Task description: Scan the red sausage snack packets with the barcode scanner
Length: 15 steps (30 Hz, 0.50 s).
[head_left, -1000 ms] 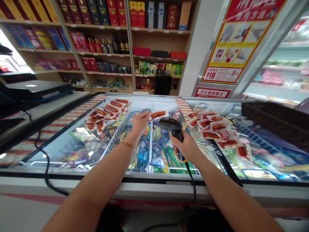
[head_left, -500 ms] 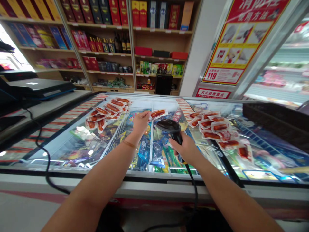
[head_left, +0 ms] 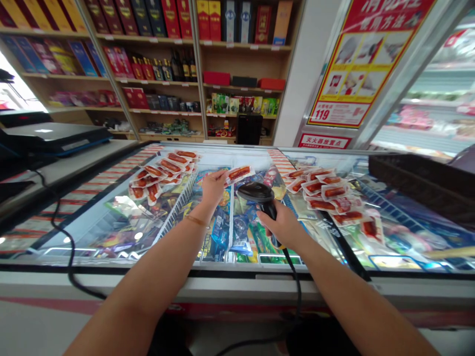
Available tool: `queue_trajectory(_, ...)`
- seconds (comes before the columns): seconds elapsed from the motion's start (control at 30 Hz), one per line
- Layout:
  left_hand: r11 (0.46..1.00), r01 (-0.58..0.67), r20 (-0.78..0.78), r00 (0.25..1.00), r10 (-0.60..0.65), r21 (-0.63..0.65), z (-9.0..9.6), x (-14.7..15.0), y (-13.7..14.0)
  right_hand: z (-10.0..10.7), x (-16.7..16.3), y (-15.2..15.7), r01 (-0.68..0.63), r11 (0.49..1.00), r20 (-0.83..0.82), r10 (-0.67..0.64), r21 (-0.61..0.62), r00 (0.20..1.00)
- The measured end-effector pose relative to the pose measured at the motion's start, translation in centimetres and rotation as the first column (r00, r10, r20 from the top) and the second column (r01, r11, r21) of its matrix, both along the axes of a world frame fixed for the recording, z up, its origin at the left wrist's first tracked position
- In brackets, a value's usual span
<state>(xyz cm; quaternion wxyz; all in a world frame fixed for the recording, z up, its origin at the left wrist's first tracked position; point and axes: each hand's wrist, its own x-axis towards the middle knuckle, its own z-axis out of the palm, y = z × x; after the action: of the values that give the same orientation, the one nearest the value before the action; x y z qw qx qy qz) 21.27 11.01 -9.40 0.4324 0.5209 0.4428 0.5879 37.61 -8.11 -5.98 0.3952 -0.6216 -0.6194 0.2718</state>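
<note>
My left hand (head_left: pixel 214 187) pinches the near left end of a clear-wrapped sausage pack (head_left: pixel 239 174) above the freezer's glass top. Wrapped round the handle of a black barcode scanner (head_left: pixel 257 193) is my right hand (head_left: pixel 279 222); its head points toward the pack, a short gap apart. From the scanner a dark cable runs down over the freezer's front edge. On the glass to the left lies a pile of similar sausage packs (head_left: pixel 168 168). A second spread of sausage packs (head_left: pixel 326 190) rests on the glass to the right.
Beneath the glass, the chest freezer (head_left: pixel 126 271) holds bagged goods in wire baskets. A flat dark device (head_left: pixel 59 136) stands at left, with a black cable (head_left: pixel 69 247) hanging nearby. A dark brown tray (head_left: pixel 419 185) sits at right. Stocked shelves (head_left: pixel 156 81) rise behind.
The whole view has shifted slightly. Both hands keep their grip on the sausage pack and the scanner, almost unmoved relative to each other.
</note>
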Motion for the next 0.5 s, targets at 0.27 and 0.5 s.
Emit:
queue_trajectory(0.27, 0.999, 0.044, 0.054, 0.998, -0.045, 0.011, -0.8, 0.1, -0.2, 0.4, 0.0, 0.3, 0.024, 1.000, -0.087, -0.023, 0.007, 0.996)
queue_trajectory(0.5, 0.991, 0.122, 0.056, 0.991, -0.118, -0.054, 0.3, 2.8, -1.7, 1.8, 3.1, -0.2, 0.098, 0.995, -0.146, -0.097, 0.002, 0.984)
